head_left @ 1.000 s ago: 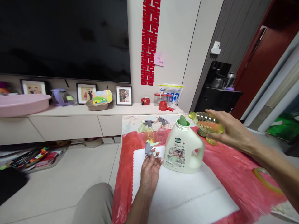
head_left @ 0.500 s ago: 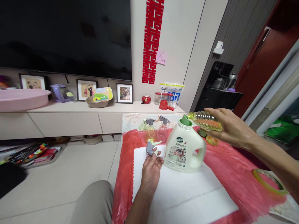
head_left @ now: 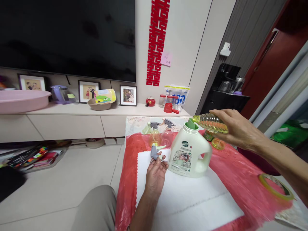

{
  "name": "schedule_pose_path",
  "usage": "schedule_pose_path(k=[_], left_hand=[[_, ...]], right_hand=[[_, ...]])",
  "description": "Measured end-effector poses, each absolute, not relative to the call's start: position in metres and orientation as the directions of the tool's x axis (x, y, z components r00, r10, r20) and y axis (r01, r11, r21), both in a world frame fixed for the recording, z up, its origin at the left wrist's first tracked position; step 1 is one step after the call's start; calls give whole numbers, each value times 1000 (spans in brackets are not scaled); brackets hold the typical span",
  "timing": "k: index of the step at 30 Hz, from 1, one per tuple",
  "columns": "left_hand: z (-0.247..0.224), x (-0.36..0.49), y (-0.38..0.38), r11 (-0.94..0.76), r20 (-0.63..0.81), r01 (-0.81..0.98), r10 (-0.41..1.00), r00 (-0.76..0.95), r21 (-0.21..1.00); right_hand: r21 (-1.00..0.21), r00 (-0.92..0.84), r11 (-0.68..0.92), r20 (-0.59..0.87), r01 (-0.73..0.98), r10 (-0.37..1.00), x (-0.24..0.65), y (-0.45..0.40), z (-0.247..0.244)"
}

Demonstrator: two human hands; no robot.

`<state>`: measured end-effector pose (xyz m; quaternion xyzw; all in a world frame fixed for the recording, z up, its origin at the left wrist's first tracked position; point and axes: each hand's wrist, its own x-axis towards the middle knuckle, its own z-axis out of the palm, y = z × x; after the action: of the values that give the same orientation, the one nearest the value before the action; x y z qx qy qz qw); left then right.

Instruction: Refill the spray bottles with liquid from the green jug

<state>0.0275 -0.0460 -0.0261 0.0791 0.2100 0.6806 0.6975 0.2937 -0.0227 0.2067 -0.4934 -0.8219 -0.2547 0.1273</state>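
Your left hand (head_left: 156,176), lower centre, grips a spray head (head_left: 154,152); your right hand (head_left: 237,127), centre right, clasps a tilted bottle (head_left: 209,123).

Single head-worn view, facing forward, angled down, wide framing. Worktop (head_left: 135,125) runs from centre to lower right, near; hands (head_left: 156,178) close to lens, centre and right. Wearer's knee (head_left: 98,205) at bottom, left of centre. Farther off: TV (head_left: 67,38) upper left, reddish door (head_left: 274,69) upper right.
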Motion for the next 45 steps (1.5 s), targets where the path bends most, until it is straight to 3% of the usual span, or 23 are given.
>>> schedule_pose_path(k=[19, 45], left_hand=[[-26, 28, -47, 68, -176, -914, 984, -4, 400], [-28, 29, -47, 72, -177, -917, 984, 1, 392]], right_hand=[[407, -541, 376, 448, 832, 712, 292, -22, 217], [462, -554, 348, 448, 815, 702, 291, -23, 226]])
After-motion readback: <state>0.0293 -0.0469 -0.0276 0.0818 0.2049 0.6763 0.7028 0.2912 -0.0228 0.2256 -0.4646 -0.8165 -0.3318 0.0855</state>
